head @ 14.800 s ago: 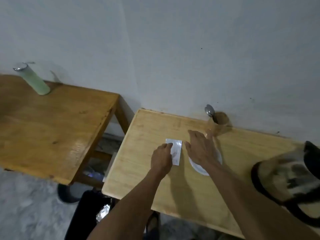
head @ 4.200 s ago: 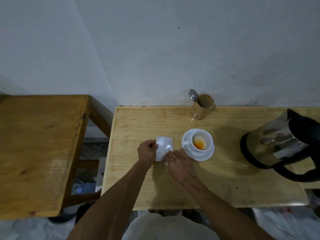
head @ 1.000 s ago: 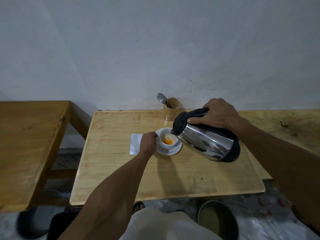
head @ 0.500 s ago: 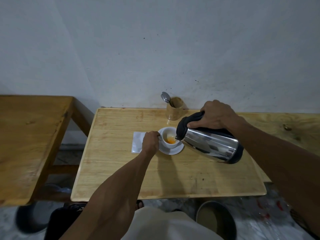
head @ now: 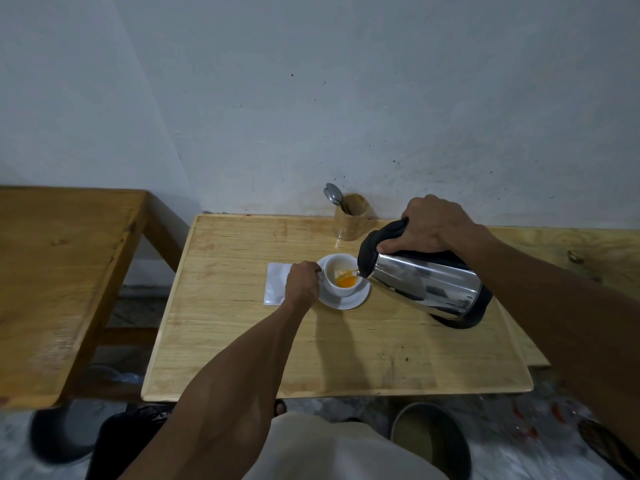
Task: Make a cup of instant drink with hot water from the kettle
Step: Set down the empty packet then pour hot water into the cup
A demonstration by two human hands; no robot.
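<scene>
A white cup [head: 341,274] holding orange powder stands on a white saucer [head: 346,301] on the light wooden table [head: 346,348]. My left hand [head: 302,283] grips the cup's handle from the left. My right hand [head: 438,224] is closed on the black handle of a steel kettle [head: 426,285]. The kettle is tilted with its spout over the cup's right rim, and a thin stream of water runs into the cup. An empty white sachet [head: 275,283] lies flat to the left of the saucer, partly under my left hand.
A wooden holder [head: 352,221] with a metal spoon [head: 332,195] stands at the table's back edge by the wall. A darker wooden table [head: 59,282] stands to the left. A round bucket [head: 431,441] sits on the floor at the lower right.
The kettle has tipped further and moved closer, its spout now over the cup's rim, and water has begun flowing into the cup. My left hand stays on the cup's handle.
</scene>
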